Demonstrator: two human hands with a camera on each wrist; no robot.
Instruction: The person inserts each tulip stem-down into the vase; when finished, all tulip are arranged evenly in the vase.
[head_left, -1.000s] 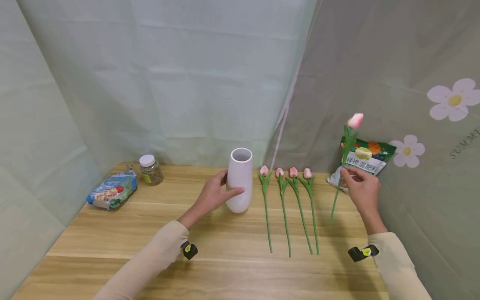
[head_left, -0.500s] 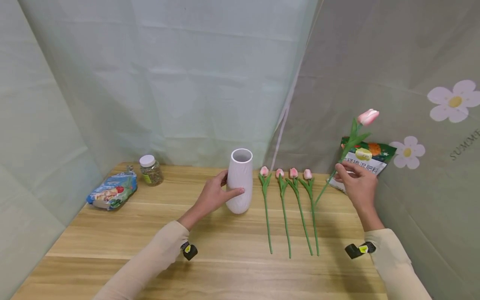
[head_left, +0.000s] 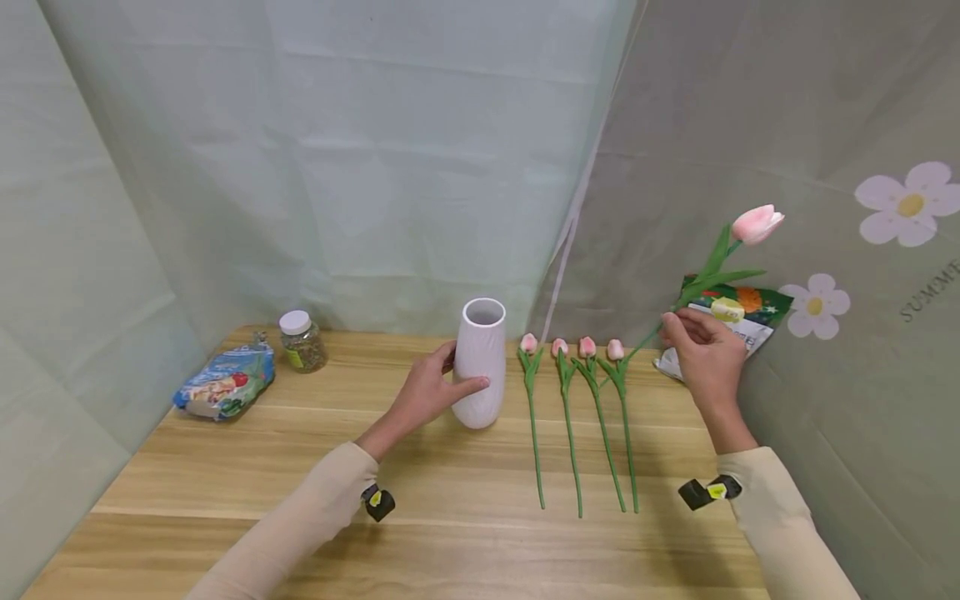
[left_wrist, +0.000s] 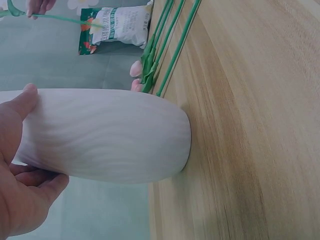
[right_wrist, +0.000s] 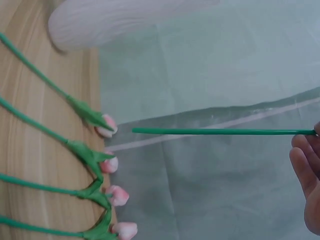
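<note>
Wood table (head_left: 450, 542), pale cloth walls (head_left: 360, 167). Left arm reaches forward, left hand (head_left: 427, 387) gripping the upright white vase (head_left: 480, 367) from its left side, thumb across the front. Right arm extended, right hand (head_left: 711, 354) raised, thumb and fingers pinching one tulip (head_left: 703, 285) mid-stem, bloom up and right. Four more tulips (head_left: 587, 369) lie between vase and right hand. Versus earlier: held tulip leans much further right, right hand slightly left; vase hasn't moved. Bag (head_left: 765, 308) partly hidden behind right hand; held bloom out of right wrist view.
</note>
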